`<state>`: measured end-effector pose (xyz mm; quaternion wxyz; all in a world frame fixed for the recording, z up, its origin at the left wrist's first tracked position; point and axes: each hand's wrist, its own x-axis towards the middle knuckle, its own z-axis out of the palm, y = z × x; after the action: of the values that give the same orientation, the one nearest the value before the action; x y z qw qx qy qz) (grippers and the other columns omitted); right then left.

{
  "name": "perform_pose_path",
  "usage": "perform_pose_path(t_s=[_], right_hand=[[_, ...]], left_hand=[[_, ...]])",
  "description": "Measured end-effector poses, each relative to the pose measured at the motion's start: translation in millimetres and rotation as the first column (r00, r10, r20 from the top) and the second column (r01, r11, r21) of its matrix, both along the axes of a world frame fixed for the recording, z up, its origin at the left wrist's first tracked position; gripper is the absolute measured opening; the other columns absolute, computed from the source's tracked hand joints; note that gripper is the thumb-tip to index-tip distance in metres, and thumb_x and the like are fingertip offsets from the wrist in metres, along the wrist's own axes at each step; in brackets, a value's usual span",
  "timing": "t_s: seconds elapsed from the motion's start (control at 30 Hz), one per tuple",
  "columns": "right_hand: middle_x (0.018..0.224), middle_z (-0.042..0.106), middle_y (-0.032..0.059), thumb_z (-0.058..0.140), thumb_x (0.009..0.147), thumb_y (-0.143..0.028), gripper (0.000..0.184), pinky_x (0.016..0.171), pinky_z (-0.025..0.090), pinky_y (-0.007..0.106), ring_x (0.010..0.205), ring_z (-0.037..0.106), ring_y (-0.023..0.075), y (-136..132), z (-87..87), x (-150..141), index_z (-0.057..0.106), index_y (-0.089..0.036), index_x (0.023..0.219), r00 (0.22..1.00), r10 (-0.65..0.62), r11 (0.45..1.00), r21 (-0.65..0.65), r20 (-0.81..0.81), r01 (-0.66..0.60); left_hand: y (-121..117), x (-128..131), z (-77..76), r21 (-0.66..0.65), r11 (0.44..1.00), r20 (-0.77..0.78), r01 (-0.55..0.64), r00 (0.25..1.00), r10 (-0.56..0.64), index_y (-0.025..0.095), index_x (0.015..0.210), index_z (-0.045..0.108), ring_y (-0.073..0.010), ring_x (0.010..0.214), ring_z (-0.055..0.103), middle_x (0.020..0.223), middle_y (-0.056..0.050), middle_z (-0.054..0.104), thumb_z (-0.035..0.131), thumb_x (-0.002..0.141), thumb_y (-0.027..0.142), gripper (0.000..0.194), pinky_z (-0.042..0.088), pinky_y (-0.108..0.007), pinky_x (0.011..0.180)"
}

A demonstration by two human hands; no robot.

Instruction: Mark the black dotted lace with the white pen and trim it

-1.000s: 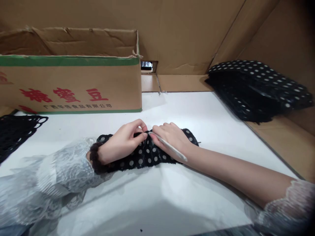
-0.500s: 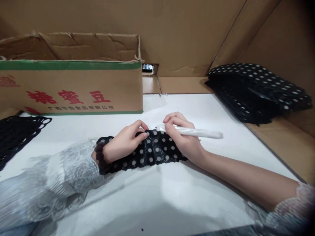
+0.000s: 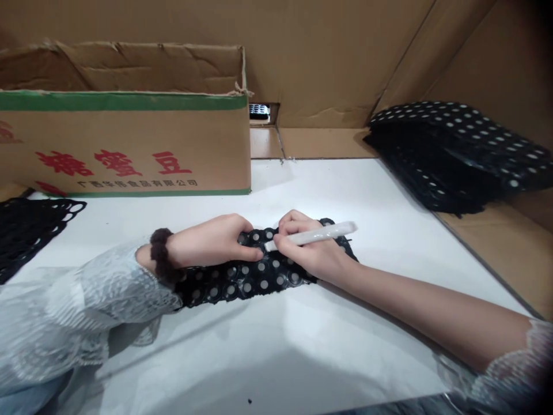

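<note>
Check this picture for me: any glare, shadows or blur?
In the head view, a pale glare patch lies on the white table just in front of the dotted cloth, with a broad soft shadow nearer the camera; the upper right corner falls dark; the left sleeve looks smeared, while the red lettering on the box stays readable.

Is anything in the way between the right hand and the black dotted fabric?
Nothing visible: the right hand lies over the dotted fabric, holding a white tool; the left hand is beside its tip.
</note>
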<state>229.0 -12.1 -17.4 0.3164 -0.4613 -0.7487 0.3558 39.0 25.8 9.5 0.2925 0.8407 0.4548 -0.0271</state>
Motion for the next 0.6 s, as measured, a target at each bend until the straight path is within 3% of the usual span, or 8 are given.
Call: perform_pose_path(t_s=[0.2, 0.37, 0.47, 0.6], right_hand=[[0.082, 0.050, 0.0020, 0.047, 0.079, -0.032, 0.031, 0.070, 0.038, 0.028, 0.071, 0.050, 0.0117, 0.5, -1.7, -0.1, 0.046, -0.016, 0.053, 1.000, 0.024, 1.000, -0.011, -0.001, -0.024], [0.080, 0.046, 0.0017, 0.046, 0.079, -0.027, 0.026, 0.066, 0.039, 0.026, 0.067, 0.048, 0.0099, 0.5, -3.2, -8.7, 0.043, -0.016, 0.056, 0.999, 0.036, 0.999, 0.009, 0.026, -0.036], [0.079, 0.044, 0.0008, 0.044, 0.080, -0.027, 0.023, 0.065, 0.038, 0.026, 0.066, 0.047, 0.0094, 0.0, -4.3, -13.5, 0.042, -0.017, 0.059, 0.999, 0.014, 0.999, 0.040, 0.040, -0.016], [0.079, 0.044, 0.0004, 0.044, 0.079, -0.028, 0.026, 0.065, 0.038, 0.026, 0.065, 0.046, 0.0085, -0.7, -3.7, -12.5, 0.040, -0.017, 0.056, 1.000, -0.001, 0.999, 0.039, 0.028, 0.000]], left_hand=[[-2.9, 1.0, 2.9, -0.096, 0.995, 0.066, -0.021, 0.997, 0.028, 0.017, 0.060, 0.049, -0.0088, 0.047, 0.036, 0.053, 0.003, 0.043, 0.050, 0.068, 0.046, 0.030, 0.025, -0.021, 0.042], [-16.7, 10.0, 2.3, 0.058, 0.994, 0.062, -0.091, 0.994, 0.087, 0.017, 0.060, 0.046, -0.0117, 0.052, 0.040, 0.055, 0.002, 0.047, 0.044, 0.072, 0.035, 0.021, 0.028, -0.023, 0.046], [-20.6, 12.7, 0.7, 0.079, 0.988, 0.046, -0.133, 0.990, 0.130, 0.018, 0.059, 0.041, -0.0121, 0.052, 0.041, 0.055, 0.002, 0.048, 0.042, 0.072, 0.033, 0.020, 0.029, -0.024, 0.047], [-15.3, 8.4, 4.1, 0.089, 0.994, 0.019, -0.057, 0.998, 0.055, 0.018, 0.061, 0.043, -0.0125, 0.052, 0.042, 0.056, 0.002, 0.049, 0.043, 0.073, 0.034, 0.020, 0.029, -0.024, 0.048]])
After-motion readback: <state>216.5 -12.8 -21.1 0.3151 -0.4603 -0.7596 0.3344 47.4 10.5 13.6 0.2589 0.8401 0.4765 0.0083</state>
